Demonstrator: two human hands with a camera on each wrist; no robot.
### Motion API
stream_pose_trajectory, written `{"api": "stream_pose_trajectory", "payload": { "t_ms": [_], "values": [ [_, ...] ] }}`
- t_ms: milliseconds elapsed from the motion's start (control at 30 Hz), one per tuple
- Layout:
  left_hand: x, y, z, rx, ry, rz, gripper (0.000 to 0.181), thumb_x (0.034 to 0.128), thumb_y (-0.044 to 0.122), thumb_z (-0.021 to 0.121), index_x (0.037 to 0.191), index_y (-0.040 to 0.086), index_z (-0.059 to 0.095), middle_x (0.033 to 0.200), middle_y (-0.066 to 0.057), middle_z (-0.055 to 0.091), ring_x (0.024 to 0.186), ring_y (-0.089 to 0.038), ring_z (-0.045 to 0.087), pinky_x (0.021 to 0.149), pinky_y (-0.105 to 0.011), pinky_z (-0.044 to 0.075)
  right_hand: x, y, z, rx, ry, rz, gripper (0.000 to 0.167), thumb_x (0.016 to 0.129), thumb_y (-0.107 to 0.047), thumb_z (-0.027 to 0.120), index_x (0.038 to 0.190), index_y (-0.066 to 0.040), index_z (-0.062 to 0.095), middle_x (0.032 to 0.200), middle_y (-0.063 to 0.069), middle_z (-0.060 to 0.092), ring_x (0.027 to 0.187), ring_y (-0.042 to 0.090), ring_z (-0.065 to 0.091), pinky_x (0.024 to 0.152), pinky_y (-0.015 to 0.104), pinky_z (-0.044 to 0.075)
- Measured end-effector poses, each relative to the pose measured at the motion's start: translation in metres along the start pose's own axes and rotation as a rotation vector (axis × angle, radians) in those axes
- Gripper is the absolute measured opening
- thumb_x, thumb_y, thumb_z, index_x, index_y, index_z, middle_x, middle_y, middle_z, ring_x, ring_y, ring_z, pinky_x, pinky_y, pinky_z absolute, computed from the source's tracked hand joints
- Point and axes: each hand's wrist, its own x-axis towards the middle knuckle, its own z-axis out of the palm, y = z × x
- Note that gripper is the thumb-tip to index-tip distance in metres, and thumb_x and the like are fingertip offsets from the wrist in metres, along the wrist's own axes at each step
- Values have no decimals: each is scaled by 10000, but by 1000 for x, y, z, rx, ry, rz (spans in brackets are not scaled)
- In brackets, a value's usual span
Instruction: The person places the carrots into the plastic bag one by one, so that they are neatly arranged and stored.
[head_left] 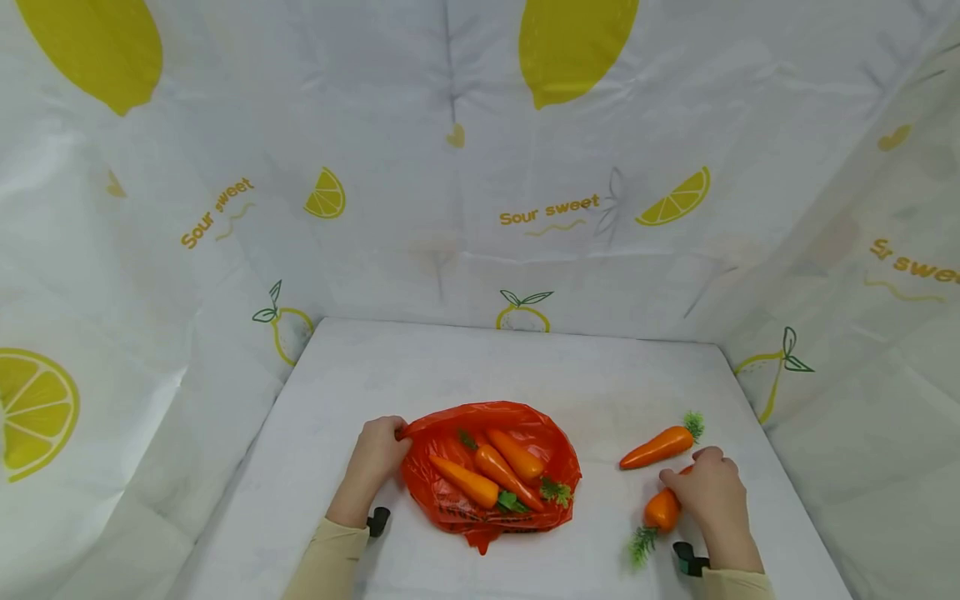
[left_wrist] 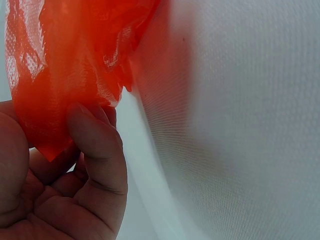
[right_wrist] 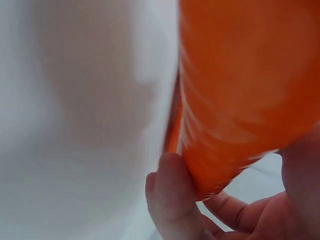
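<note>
A red plastic bag (head_left: pixel 491 408) lies spread open on the white table, with three orange carrots (head_left: pixel 513 479) inside it. My left hand (head_left: pixel 378 450) pinches the bag's left rim; the left wrist view shows the thin red plastic (left_wrist: pixel 55 100) between thumb and fingers. On the right, my right hand (head_left: pixel 716 492) grips a carrot (head_left: pixel 663 510) whose green top points toward the near side. In the right wrist view the fingers curl around the narrow part of this carrot (right_wrist: pixel 245 75). Another carrot (head_left: pixel 658 447) lies just beyond the right hand.
The white table (head_left: pixel 480 354) is bounded at the back and sides by a hanging lemon-print sheet (head_left: pixel 420 200). A dark wrist-camera piece sits beside each wrist.
</note>
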Motion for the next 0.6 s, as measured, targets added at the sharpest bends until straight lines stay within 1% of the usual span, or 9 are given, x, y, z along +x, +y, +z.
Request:
{"api": "stream_pose_trajectory", "payload": {
  "t_ms": [133, 267, 333, 467, 533, 600],
  "values": [
    [0, 1, 0, 5, 1, 4, 108, 977, 42, 733, 1054, 13, 803, 936, -84, 760, 803, -212, 641, 775, -402, 636, 0, -3, -14, -1, 63, -43, 701, 928, -352, 788, 1275, 212, 557, 1124, 396, 575, 976, 483, 574, 820, 592, 546],
    [1, 1, 0, 5, -6, -4, 123, 981, 53, 733, 1072, 7, 802, 943, -85, 760, 806, -213, 640, 782, -409, 644, 2, -9, -27, 27, 136, -95, 672, 931, -338, 778, 1283, 199, 579, 1148, 386, 583, 961, 462, 578, 779, 566, 543],
    [1, 1, 0, 1, -6, -14, 126, 986, 60, 731, 1076, 10, 804, 944, -87, 760, 807, -216, 641, 791, -405, 645, 1, -16, -34, 48, 160, -114, 658, 928, -318, 766, 1299, 192, 579, 1171, 381, 582, 958, 454, 576, 765, 546, 540],
    [2, 0, 0, 3, -7, -11, 121, 984, 56, 730, 1068, 12, 805, 933, -82, 756, 799, -213, 639, 781, -400, 641, -2, -31, -43, 77, 202, -144, 645, 923, -297, 764, 1320, 176, 579, 1188, 365, 580, 936, 436, 577, 720, 495, 561],
    [2, 0, 1, 2, -7, -14, 116, 986, 58, 731, 1065, 18, 807, 932, -78, 756, 801, -212, 638, 787, -396, 641, -4, -40, -46, 83, 222, -161, 641, 928, -305, 778, 1316, 167, 583, 1180, 356, 584, 933, 432, 574, 712, 493, 578],
    [3, 0, 1, 4, -9, -12, 113, 985, 57, 732, 1061, 18, 807, 932, -78, 757, 802, -214, 638, 790, -398, 643, -6, -49, -48, 87, 240, -181, 634, 931, -308, 788, 1309, 160, 589, 1174, 350, 588, 940, 433, 570, 721, 516, 600]
  ]
}}
